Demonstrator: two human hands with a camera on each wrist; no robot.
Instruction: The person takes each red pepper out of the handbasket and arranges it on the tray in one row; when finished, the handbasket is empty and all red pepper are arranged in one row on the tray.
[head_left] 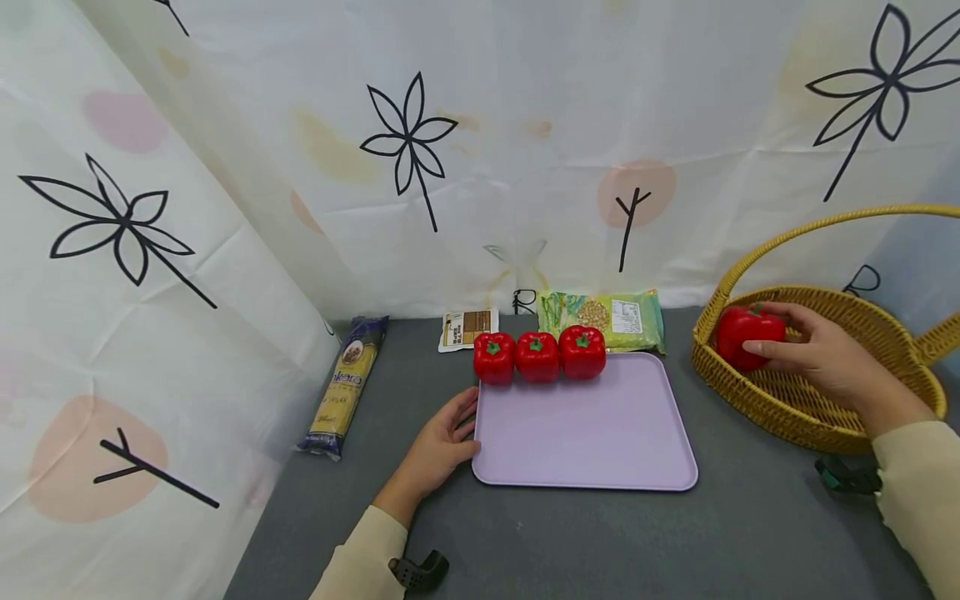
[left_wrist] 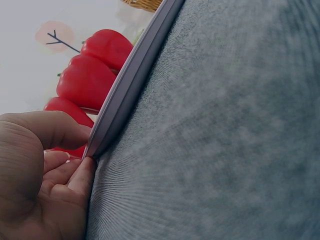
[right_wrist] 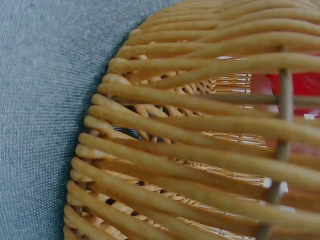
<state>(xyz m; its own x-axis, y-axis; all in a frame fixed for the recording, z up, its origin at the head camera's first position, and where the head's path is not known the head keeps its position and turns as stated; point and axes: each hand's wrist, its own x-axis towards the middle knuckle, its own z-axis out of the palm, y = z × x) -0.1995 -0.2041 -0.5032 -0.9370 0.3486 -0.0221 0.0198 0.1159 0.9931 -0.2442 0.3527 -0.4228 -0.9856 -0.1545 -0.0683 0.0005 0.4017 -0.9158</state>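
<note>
My right hand (head_left: 825,358) grips a red bell pepper (head_left: 731,337) between thumb and fingers, at the left inner side of the wicker basket (head_left: 810,433). In the right wrist view the basket's weave (right_wrist: 200,145) hides most of this hand. On the left, my left hand (head_left: 435,450) touches the left edge of a lilac tray (head_left: 585,433) with thumb and fingertips. The left wrist view has the thumb (left_wrist: 65,130) at the tray's rim (left_wrist: 130,75). Three red bell peppers (head_left: 537,357) stand in a row along the tray's far left side.
Behind the peppers lie a green food packet (head_left: 637,321) and a small brown-and-white packet (head_left: 468,329). A pasta bag (head_left: 345,387) lies left of the tray. The basket's tall handle (head_left: 825,221) arches up at the right. Printed cloth (head_left: 525,167) hangs behind the grey table.
</note>
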